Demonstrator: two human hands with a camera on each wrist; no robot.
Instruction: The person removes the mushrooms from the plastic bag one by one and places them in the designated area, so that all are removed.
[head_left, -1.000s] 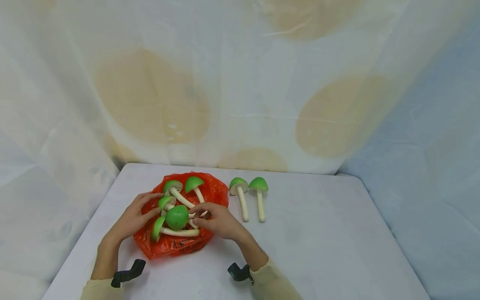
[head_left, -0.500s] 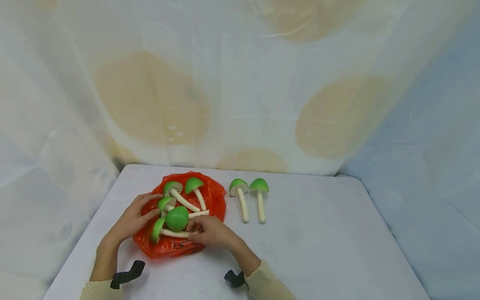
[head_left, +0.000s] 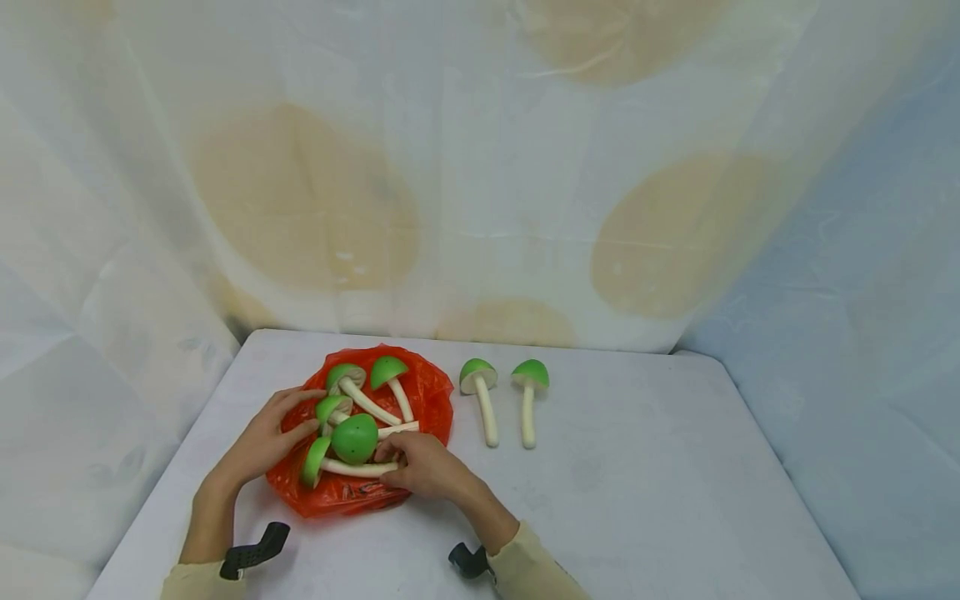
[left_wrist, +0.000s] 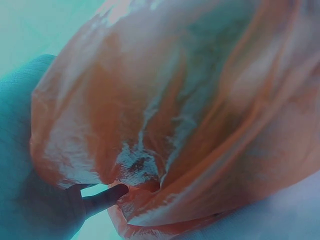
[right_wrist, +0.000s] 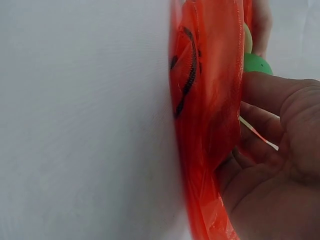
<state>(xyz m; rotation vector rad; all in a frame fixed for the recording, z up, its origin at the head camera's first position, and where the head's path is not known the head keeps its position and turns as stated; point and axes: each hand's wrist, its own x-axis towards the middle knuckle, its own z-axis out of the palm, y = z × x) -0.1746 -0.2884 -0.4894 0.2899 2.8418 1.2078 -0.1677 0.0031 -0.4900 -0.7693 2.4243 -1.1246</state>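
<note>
A red plastic bag (head_left: pixel 330 500) lies spread on the table, holding several toy mushrooms with green caps and pale stems. My left hand (head_left: pixel 264 437) grips the bag's left side; in the left wrist view its thumb (left_wrist: pixel 107 197) presses the crinkled plastic. At the bag's right front, my right hand (head_left: pixel 431 468) pinches the stem end of the front mushroom (head_left: pixel 352 469). Another mushroom (head_left: pixel 356 438), cap up, lies just behind it. In the right wrist view the right hand (right_wrist: pixel 272 135) reaches over the bag's rim, and its fingertips are partly hidden by red plastic.
Two loose mushrooms, one nearer the bag (head_left: pixel 482 396) and one farther right (head_left: pixel 529 400), lie on the white table (head_left: pixel 637 500). Pale curtains with tan spots (head_left: pixel 480 167) stand behind and at both sides.
My right hand has moved toward me from the middle stems to the front mushroom's stem. The rightmost loose mushroom has shifted slightly right. My left hand has stayed in place.
</note>
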